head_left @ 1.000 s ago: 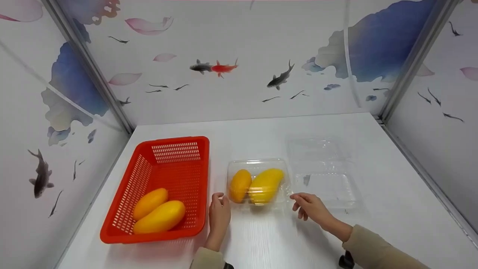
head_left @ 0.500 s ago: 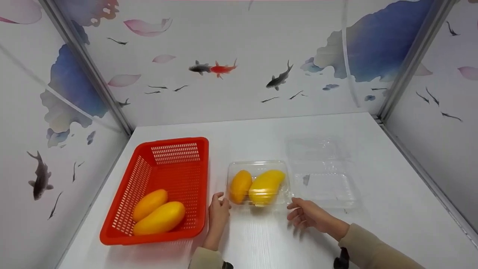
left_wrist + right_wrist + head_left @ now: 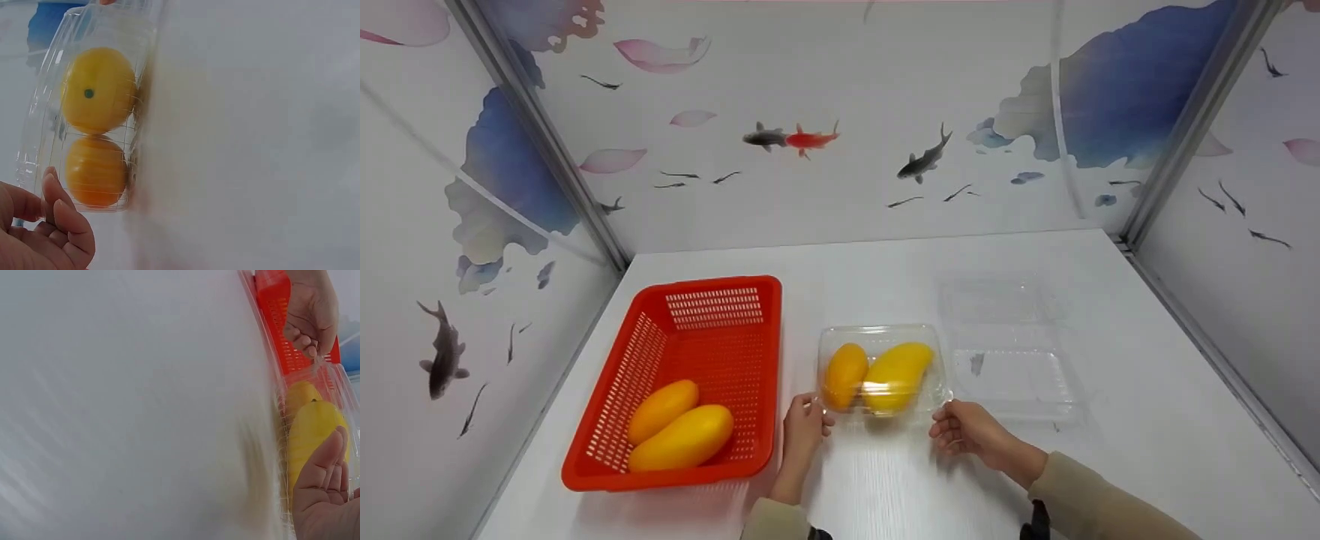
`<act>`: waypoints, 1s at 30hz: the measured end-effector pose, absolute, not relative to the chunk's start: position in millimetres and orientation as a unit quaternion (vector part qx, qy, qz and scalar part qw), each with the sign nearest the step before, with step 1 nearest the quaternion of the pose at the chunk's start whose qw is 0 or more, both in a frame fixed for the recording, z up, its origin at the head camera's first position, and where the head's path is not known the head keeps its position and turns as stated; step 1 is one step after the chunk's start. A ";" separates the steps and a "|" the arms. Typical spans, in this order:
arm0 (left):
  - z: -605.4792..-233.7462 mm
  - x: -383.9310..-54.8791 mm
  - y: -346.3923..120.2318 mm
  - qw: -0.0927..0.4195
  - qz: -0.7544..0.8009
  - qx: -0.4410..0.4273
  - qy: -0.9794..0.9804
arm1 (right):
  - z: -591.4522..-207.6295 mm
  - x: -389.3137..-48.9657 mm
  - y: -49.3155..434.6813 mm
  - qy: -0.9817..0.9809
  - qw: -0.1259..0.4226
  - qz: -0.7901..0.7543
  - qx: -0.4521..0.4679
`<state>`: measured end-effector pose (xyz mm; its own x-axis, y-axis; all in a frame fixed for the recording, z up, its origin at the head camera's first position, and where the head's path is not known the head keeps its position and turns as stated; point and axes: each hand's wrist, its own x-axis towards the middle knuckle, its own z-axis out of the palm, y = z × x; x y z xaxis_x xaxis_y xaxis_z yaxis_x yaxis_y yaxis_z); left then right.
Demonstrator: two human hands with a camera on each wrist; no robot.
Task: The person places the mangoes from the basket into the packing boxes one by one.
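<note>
Clear box (image 3: 885, 328) sits on the white table (image 3: 877, 487) between the person's two sets of fingers and a little beyond them, its near corners close by either hand. From where I stand, the left hand (image 3: 804, 427) pinches the near left corner of the rim between thumb and fingers. At the near right corner, the right hand (image 3: 979, 433) has its fingers curled; I can't tell whether they grip the edge. Through the plastic show two mangoes, the orange one (image 3: 846, 377) nearer the left fingers, the larger yellow one (image 3: 898, 377) nearer the right. Just left of the left fingers stands a red basket (image 3: 775, 360) with two more mangoes (image 3: 681, 437) lying in its near end. Beyond the right fingers, a second clear container (image 3: 1012, 382) lies opened out flat.
</note>
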<state>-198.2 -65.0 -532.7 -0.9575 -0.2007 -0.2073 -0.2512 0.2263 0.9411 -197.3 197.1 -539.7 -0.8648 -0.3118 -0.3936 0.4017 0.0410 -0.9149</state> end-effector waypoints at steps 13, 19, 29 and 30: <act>-522.8 -194.0 -57.6 0.006 0.546 -0.141 0.826 | -530.2 -195.7 217.2 0.647 0.397 -0.650 -0.008; -508.1 -179.7 -34.2 -0.085 0.375 -0.027 0.923 | -497.8 -200.3 256.1 0.683 0.437 -0.569 -0.136; -506.8 -180.7 11.2 -0.009 0.102 0.131 0.986 | -466.4 -245.6 324.8 0.873 0.063 -0.480 -0.050; -506.2 -187.0 12.1 -0.002 0.097 0.126 0.987 | -467.7 -248.2 330.2 0.882 0.038 -0.469 -0.036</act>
